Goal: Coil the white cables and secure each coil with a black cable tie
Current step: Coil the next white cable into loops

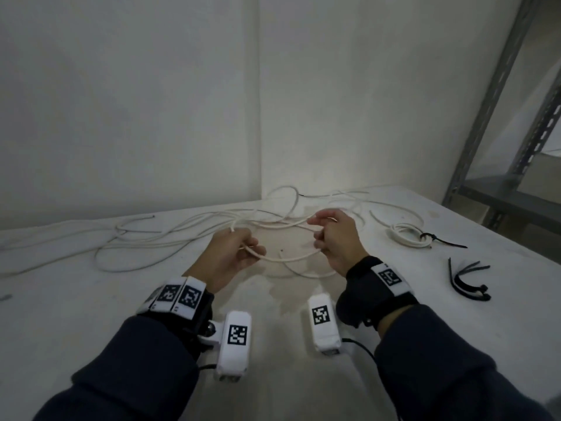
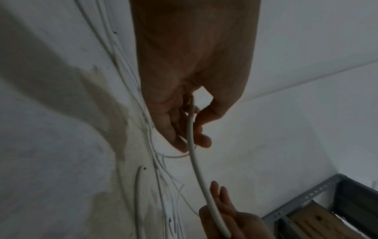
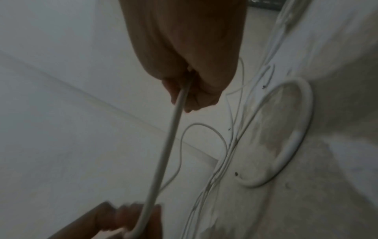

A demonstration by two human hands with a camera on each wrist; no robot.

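While both hands (image 1: 233,253) (image 1: 334,238) pinch one cable (image 1: 291,258) — stained white tabletop (image 1: 91,314), wall corner (image 1: 260,117).

My left hand (image 1: 233,253) and my right hand (image 1: 335,238) are holding one white cable (image 1: 288,258) stretched between them, so that gap is blocked. The bare white table (image 1: 91,323) in front of my left arm is giving me room to move. Loose white cables (image 1: 145,238) are lying in a tangle behind my hands and off to the left. On my right, a tied white cable coil (image 1: 406,235) and a bunch of black cable ties (image 1: 467,281) are lying apart from each other. The grey metal shelf (image 1: 510,165) is closing off the far right.
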